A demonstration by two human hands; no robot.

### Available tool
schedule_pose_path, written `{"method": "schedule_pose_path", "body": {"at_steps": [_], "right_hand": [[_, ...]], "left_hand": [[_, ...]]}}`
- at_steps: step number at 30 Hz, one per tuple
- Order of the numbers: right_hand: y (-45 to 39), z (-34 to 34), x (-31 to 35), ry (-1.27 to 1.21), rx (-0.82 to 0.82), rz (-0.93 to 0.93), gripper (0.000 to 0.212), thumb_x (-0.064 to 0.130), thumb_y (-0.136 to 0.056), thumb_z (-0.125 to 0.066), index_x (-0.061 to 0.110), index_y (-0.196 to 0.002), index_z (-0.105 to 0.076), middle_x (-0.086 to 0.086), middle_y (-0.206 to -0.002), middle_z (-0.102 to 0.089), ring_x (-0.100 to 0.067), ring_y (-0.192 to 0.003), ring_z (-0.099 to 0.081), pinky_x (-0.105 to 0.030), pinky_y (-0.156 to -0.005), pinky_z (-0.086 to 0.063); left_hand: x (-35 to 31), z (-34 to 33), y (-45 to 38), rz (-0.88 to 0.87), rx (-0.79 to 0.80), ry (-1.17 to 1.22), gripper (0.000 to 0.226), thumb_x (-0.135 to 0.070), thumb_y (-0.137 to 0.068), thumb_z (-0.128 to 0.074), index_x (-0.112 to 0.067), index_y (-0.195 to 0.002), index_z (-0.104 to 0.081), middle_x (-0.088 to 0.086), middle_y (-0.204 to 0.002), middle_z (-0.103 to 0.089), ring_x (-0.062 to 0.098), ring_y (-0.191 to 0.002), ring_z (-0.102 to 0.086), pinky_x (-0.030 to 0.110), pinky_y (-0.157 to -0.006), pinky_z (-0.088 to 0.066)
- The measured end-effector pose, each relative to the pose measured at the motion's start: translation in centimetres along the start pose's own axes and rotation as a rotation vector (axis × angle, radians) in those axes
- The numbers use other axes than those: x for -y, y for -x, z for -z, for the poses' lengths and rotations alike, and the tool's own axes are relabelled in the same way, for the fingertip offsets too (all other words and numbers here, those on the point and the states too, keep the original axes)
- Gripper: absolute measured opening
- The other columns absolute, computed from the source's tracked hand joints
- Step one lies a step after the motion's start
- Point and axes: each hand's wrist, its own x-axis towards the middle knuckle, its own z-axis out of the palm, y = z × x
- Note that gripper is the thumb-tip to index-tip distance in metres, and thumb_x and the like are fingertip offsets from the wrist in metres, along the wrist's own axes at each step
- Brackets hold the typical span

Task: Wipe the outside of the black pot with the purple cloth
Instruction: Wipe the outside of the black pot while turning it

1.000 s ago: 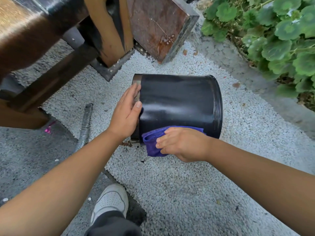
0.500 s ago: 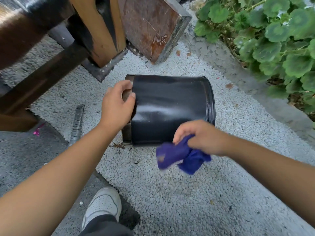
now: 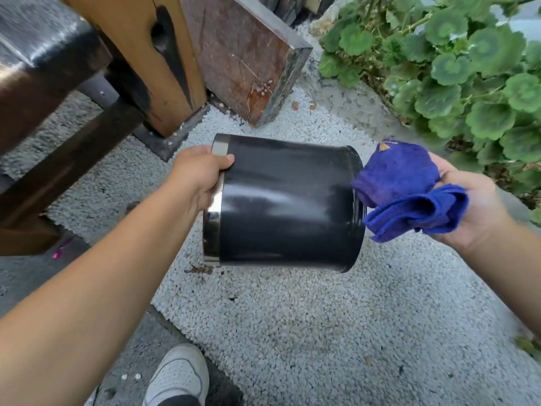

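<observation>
Lying on white gravel, black pot.

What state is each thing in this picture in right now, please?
black pot: tipped on its side, gripped at one end
purple cloth: bunched up, beside the pot's other end
left hand: closed on the pot's rim
right hand: palm up, holding the cloth

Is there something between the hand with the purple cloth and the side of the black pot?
Nothing visible. The right hand holds the purple cloth just beyond the pot's right end, with only air between. The black pot lies on its side, its wall bare; the left hand grips only the far left end.
</observation>
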Motion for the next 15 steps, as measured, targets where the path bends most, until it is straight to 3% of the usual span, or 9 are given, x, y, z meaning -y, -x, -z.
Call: {"method": "schedule_pose_path", "body": {"at_steps": [3,6,8,10,11,13,15], "right_hand": [[0.7,0.9,0.4,-0.024,-0.018,0.003,0.057,0.015,-0.045,-0.068,0.014,-0.101,-0.077,-0.01,-0.106,-0.074,-0.024,-0.098,-0.07,-0.038,-0.076,-0.058],[1.2,1.4,2.0,-0.144,-0.081,0.052,0.045,0.01,-0.043,-0.071,0.008,-0.088,-0.077,-0.012,-0.093,-0.075,-0.024,-0.091,-0.072,-0.041,-0.072,-0.059],[1.4,1.0,3.1,-0.229,-0.071,0.089,0.032,0.007,-0.045,-0.074,0.004,-0.077,-0.072,-0.016,-0.084,-0.072,-0.03,-0.088,-0.072,-0.045,-0.072,-0.058],[1.4,-0.1,3.8,-0.15,-0.094,0.141,0.017,0.015,-0.041,-0.067,0.016,-0.057,-0.06,-0.001,-0.063,-0.06,-0.019,-0.071,-0.072,-0.019,-0.059,-0.049],[1.2,-0.2,3.7,-0.175,-0.126,0.146,0.013,0.015,-0.042,-0.064,0.015,-0.055,-0.061,-0.001,-0.064,-0.062,-0.018,-0.069,-0.071,-0.02,-0.058,-0.052],[0.0,0.2,2.9,-0.336,-0.223,0.142,0.023,0.007,-0.054,-0.056,0.003,-0.074,-0.067,-0.012,-0.077,-0.066,-0.025,-0.078,-0.068,-0.029,-0.067,-0.056],[-1.9,0.1,1.6,-0.376,-0.353,0.113,0.028,0.008,-0.063,-0.044,0.004,-0.087,-0.058,-0.012,-0.081,-0.059,-0.028,-0.079,-0.063,-0.033,-0.076,-0.053]], "left_hand": [[-1.7,-0.6,2.8,-0.232,0.117,-0.121,0.008,-0.013,-0.078,-0.072,-0.012,-0.081,-0.065,-0.003,-0.068,-0.067,0.013,-0.054,-0.058,0.021,-0.049,-0.043],[-5.0,-2.1,6.0,-0.468,0.264,-0.296,0.023,-0.019,-0.07,-0.074,-0.018,-0.093,-0.072,0.001,-0.087,-0.075,0.015,-0.072,-0.067,0.029,-0.064,-0.051],[-7.4,-2.4,8.1,-0.643,0.307,-0.488,0.024,-0.022,-0.07,-0.074,-0.022,-0.095,-0.073,-0.004,-0.086,-0.075,0.007,-0.074,-0.065,0.029,-0.071,-0.052],[-9.6,-2.0,9.2,-0.805,0.284,-0.729,0.022,-0.028,-0.072,-0.072,-0.027,-0.094,-0.069,-0.014,-0.075,-0.07,-0.006,-0.063,-0.057,0.018,-0.065,-0.047],[-10.5,-1.8,9.5,-0.872,0.268,-0.846,0.021,-0.03,-0.073,-0.072,-0.029,-0.094,-0.068,-0.015,-0.073,-0.068,-0.007,-0.062,-0.057,0.015,-0.063,-0.045],[-11.7,-1.4,9.5,-0.938,0.245,-0.994,0.021,-0.027,-0.078,-0.075,-0.03,-0.096,-0.066,-0.014,-0.071,-0.069,-0.005,-0.069,-0.062,0.015,-0.065,-0.046],[-12.0,-1.7,8.7,-0.962,0.231,-1.081,0.019,-0.021,-0.081,-0.075,-0.028,-0.096,-0.065,-0.013,-0.075,-0.069,-0.001,-0.071,-0.062,0.02,-0.066,-0.044]]}}
